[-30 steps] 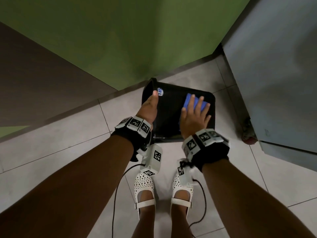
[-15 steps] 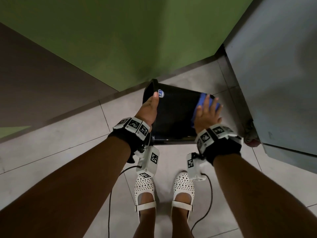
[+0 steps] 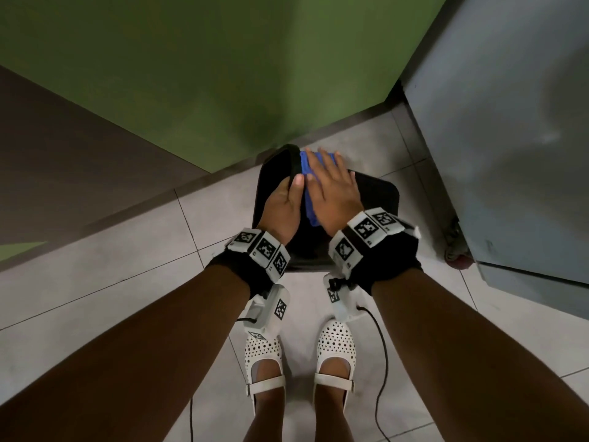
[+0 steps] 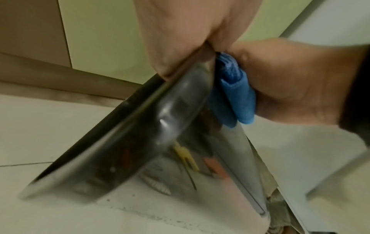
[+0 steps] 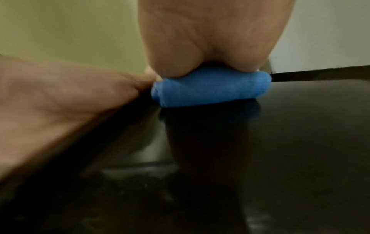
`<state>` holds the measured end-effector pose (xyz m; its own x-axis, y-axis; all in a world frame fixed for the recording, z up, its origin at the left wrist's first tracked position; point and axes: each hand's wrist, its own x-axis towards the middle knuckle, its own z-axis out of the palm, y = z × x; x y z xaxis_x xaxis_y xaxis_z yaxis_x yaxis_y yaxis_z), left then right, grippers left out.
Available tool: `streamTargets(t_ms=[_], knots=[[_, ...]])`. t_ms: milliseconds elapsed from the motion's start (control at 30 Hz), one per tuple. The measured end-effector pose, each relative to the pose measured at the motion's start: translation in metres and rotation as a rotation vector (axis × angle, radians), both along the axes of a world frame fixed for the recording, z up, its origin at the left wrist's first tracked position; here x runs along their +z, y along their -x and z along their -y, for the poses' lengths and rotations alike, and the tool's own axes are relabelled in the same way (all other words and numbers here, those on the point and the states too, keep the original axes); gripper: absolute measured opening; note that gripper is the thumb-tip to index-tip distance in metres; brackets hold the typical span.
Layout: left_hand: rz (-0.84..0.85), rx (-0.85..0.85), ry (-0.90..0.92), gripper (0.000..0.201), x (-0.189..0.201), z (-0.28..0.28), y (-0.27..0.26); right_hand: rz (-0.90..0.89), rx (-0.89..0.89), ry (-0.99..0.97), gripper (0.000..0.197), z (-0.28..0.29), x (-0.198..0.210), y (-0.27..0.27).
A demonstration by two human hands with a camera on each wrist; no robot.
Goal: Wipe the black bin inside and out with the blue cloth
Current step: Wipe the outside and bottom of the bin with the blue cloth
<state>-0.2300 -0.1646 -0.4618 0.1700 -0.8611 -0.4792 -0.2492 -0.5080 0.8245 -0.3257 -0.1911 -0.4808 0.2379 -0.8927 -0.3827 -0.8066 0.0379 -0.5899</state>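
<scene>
Bin (image 3: 376, 199) count: one, black, tipped on its side on the tiled floor (image 3: 95, 275), just ahead of my two white shoes (image 3: 334, 349). Its rim points left and away, toward the green wall (image 3: 223, 74); its base end sits near the grey cabinet (image 3: 510, 122) on my right.

My left hand (image 3: 283, 205) grips the rim: thumb on the outside, lying along the edge. The left wrist view shows the rim pinched in the palm fold; the fingers themselves are hidden inside the bin, so I can't tell how they lie.

One blue cloth (image 3: 307, 183), folded into a thick pad. My right hand (image 3: 331, 193) presses it flat against the upward-facing outer wall of the bin, right beside the rim and touching my left thumb. Fingers are straight and spread, not curled round the cloth. Cloth edges stick out past the fingertips and under the heel of the palm. In the right wrist view the cloth (image 5: 210, 88) is squashed between palm and glossy black surface, with the left hand (image 5: 60, 110) just beside it.

Two wrist bands (image 3: 366, 237) with black-and-white square markers, one on each arm. Two black cables (image 3: 382, 346) trail down past my feet.

One reddish wheel (image 3: 459, 260) shows under the cabinet corner.
</scene>
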Motion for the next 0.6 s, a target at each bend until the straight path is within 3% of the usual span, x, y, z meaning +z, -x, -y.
streamTargets(t_ms=[67,133,200,300,467,533,600], knots=[[0.017,0.010,0.010,0.035,-0.002,-0.003,0.001,-0.062,-0.062,0.025,0.052,0.008,-0.015,0.015],[-0.006,0.019,-0.006,0.036,0.000,-0.006,0.004,-0.127,-0.208,-0.085,0.057,0.018,-0.029,0.040],[-0.011,0.005,-0.004,0.036,0.003,-0.010,0.009,-0.134,-0.359,-0.213,0.046,0.022,-0.036,0.065],[-0.030,-0.061,-0.005,0.035,0.008,-0.011,0.016,-0.103,-0.451,-0.279,0.040,0.018,-0.031,0.080],[-0.086,-0.265,-0.063,0.039,0.020,-0.011,0.008,-0.002,-0.637,-0.043,0.063,0.008,-0.021,0.080],[-0.094,-0.328,-0.091,0.041,0.020,-0.015,0.004,-0.028,-0.589,0.056,0.064,0.009,-0.009,0.075],[-0.101,-0.345,-0.087,0.040,0.020,-0.017,0.003,-0.079,-0.416,0.147,0.071,0.009,0.008,0.064]])
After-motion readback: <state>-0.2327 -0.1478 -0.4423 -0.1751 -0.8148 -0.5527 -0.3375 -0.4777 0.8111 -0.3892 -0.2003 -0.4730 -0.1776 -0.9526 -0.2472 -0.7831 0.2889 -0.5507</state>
